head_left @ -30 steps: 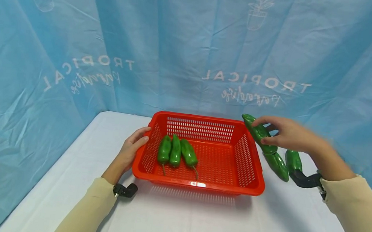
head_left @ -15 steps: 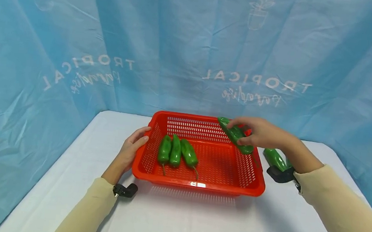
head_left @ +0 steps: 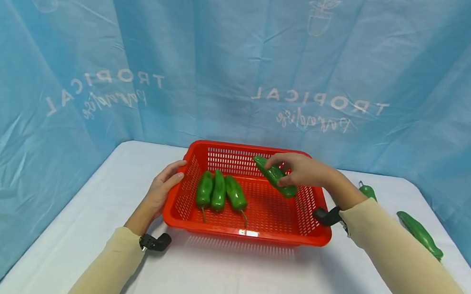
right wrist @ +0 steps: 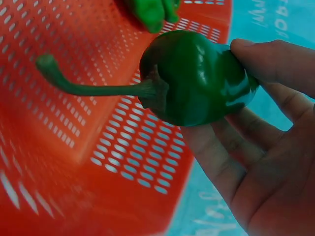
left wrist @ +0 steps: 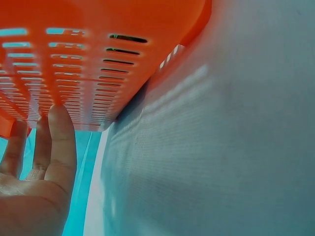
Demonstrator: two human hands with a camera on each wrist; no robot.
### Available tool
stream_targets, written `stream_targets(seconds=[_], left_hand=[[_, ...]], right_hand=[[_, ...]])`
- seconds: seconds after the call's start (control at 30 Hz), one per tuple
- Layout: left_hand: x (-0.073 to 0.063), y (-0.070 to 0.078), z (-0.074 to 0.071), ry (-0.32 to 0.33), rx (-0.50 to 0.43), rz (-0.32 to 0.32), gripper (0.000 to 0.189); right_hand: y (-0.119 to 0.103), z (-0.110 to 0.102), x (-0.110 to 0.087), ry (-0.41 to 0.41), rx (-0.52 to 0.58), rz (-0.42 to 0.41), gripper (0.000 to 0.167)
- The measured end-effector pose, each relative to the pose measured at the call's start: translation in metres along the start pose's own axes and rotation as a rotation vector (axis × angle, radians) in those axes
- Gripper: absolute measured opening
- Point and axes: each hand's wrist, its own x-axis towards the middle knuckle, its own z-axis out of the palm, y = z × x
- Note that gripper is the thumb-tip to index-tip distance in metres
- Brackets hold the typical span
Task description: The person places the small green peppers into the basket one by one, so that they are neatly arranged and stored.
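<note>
My right hand [head_left: 302, 170] holds a glossy green pepper [head_left: 270, 172] between thumb and fingers, over the right part of the red basket [head_left: 248, 234]. In the right wrist view the pepper's curved stem [right wrist: 103, 90] points away from the palm. Three more green peppers [head_left: 218, 193] lie side by side in the left half of the basket. My left hand [head_left: 162, 189] is at the basket's left rim. In the left wrist view its fingers [left wrist: 62, 142] are fairly straight, their tips against the perforated outer wall [left wrist: 74, 93].
On the white tabletop [head_left: 221, 279], right of the basket, a green pepper [head_left: 367, 191] shows partly behind my right arm. Another pepper [head_left: 421, 235] lies farther right. A blue printed curtain [head_left: 227, 60] hangs behind the table and along its sides.
My right hand has carried the pepper leftward, from outside the basket's right rim to over its inside. The view has shifted slightly rightward. My left hand has stayed at the rim.
</note>
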Motion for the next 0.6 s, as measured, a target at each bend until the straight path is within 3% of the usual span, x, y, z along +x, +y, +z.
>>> stream_targets(seconds=[0.4, 0.6], left_hand=[[-0.001, 0.0, -0.003, -0.002, -0.006, 0.007, 0.047], [0.0, -0.002, -0.003, -0.014, -0.02, 0.024, 0.047]], right_hand=[[0.005, 0.023, 0.036, -0.123, 0.044, 0.018, 0.041], [0.009, 0.032, 0.046, -0.141, 0.06, 0.042, 0.04]])
